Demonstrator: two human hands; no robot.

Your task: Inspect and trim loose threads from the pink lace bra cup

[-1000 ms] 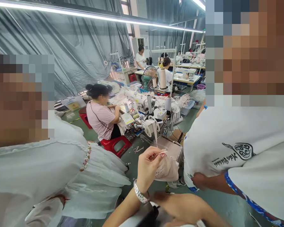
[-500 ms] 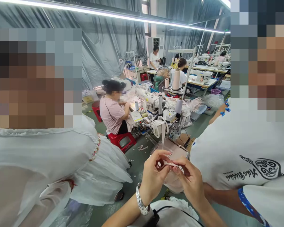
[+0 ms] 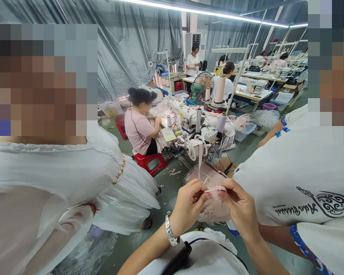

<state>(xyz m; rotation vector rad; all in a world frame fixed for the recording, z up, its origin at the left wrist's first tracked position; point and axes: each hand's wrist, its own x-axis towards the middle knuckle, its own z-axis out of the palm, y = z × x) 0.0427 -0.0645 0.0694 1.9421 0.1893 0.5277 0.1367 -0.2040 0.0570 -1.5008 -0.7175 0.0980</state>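
A thin pale pink fabric strip [image 3: 216, 188] is stretched between my two hands, low in the middle of the view. My left hand [image 3: 190, 202] wears a silver bracelet at the wrist and pinches the strip's left part between thumb and fingers. On the other side, my right hand [image 3: 240, 204] is closed on its right part, thumb in front. Beyond and beneath the hands is a plastic-wrapped bundle of pale pink material [image 3: 213, 172]. A white elastic band [image 3: 200, 164] hangs from the machine down toward it.
A sewing machine [image 3: 186, 114] with thread cones stands ahead; a person in pink [image 3: 137, 126] sits at it on a red stool [image 3: 151, 162]. People in white stand close on my left [image 3: 60, 168] and right [image 3: 292, 168]. Scraps [image 3: 174, 172] lie on the floor.
The strip, curled between my fingers before, is now drawn straighter, with my hands slightly farther apart. My right hand has shifted right, and the view has turned a little.
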